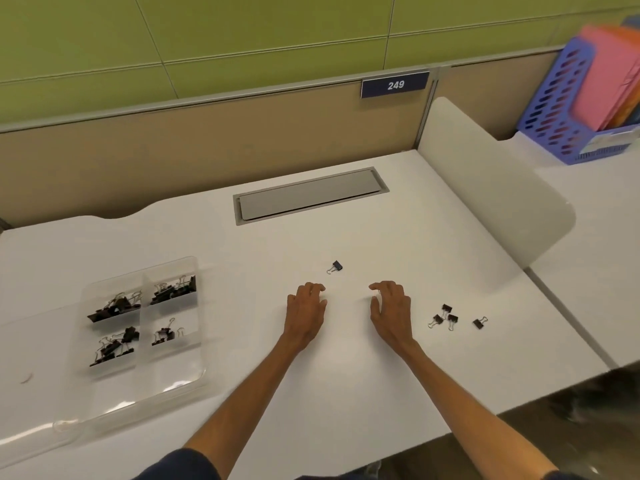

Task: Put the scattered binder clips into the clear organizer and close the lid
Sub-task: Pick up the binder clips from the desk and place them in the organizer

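Desk [398,358]: a white top that both forearms reach out over; it carries everything named below.
Partition [173,161]: a tan panel standing at the desk's far edge, well beyond both hands, with a blue plate reading 249 [395,85].
File rack [571,109]: blue and perforated, holding pink and orange folders, far off past the right hand on the neighbouring desk.
Cable hatch [308,195]: a grey flap set flush in the desk, straight ahead of the two hands and well apart from them.
Clear organizer [114,375]: lies flat well off to the outer side of the left hand, its lid open toward the near edge; four compartments each hold a heap of black clips.
Left hand [306,313]: palm down on the desk, fingers loosely curled and spread, grasping nothing.
Right hand [391,311]: just beside the left, palm down, fingers bent with tips on the desk, likewise holding nothing.
Cluster of three clips [443,317]: black, near the right hand on its outer side, touching or nearly touching one another.
Lone clip [479,322]: just beyond that cluster, farther out from the right hand.
Single clip [335,267]: black with wire handles, lying just ahead of the left hand's fingertips, apart from them.
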{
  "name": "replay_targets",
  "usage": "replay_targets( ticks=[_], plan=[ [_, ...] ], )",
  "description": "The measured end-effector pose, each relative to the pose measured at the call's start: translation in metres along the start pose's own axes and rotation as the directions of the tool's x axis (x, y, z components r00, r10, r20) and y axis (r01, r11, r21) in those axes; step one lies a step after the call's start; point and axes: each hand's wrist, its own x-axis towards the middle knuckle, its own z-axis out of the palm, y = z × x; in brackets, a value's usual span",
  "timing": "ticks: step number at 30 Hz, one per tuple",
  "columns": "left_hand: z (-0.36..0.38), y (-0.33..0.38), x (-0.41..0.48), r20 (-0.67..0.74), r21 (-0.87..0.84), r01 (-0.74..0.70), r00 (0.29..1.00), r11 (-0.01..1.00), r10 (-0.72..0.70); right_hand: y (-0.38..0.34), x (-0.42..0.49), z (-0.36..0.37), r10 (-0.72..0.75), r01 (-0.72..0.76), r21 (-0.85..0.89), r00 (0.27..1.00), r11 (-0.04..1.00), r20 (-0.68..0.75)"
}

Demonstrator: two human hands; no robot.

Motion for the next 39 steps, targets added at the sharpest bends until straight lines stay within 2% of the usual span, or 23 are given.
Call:
replay_targets(
  ticks=[5,10,15,19,23,31,35,39],
  plan=[
    [0.009,0.029,0.029,0.084,-0.004,0.087,0.993,0.996,-0.086,0.026,0.004,-0.018,-0.009,0.013,-0.100,0.999,0.995,0.040],
    [0.017,0.046,0.054,0.089,0.050,0.212,0.972,0.976,-0.216,0.052,0.007,-0.027,-0.010,0.034,-0.162,0.989,0.986,0.145],
    [0.023,0.054,0.076,0.088,0.058,0.237,0.966,0.970,-0.241,0.068,0.016,-0.032,-0.083,0.114,-0.131,0.971,0.985,0.226],
    [0.030,0.057,0.086,0.067,0.134,0.277,0.956,0.952,-0.287,0.076,0.031,-0.036,-0.131,0.164,-0.102,0.953,0.981,0.272],
    [0.038,0.054,0.092,0.034,0.110,0.216,0.975,0.970,-0.221,0.082,0.051,-0.036,-0.129,0.158,-0.057,0.930,0.986,0.345],
    [0.027,0.049,0.106,0.114,-0.037,-0.011,0.993,0.999,0.015,0.081,0.072,-0.022,-0.071,0.068,0.020,0.955,0.998,0.288],
    [0.032,0.045,0.102,0.023,-0.171,0.063,0.998,0.983,-0.060,0.079,0.077,-0.017,-0.035,0.022,0.058,0.970,0.998,0.239],
    [0.044,0.045,0.091,-0.069,-0.206,0.125,0.987,0.971,-0.142,0.077,0.079,-0.010,-0.044,0.047,-0.008,0.972,0.999,0.232]
  ],
)
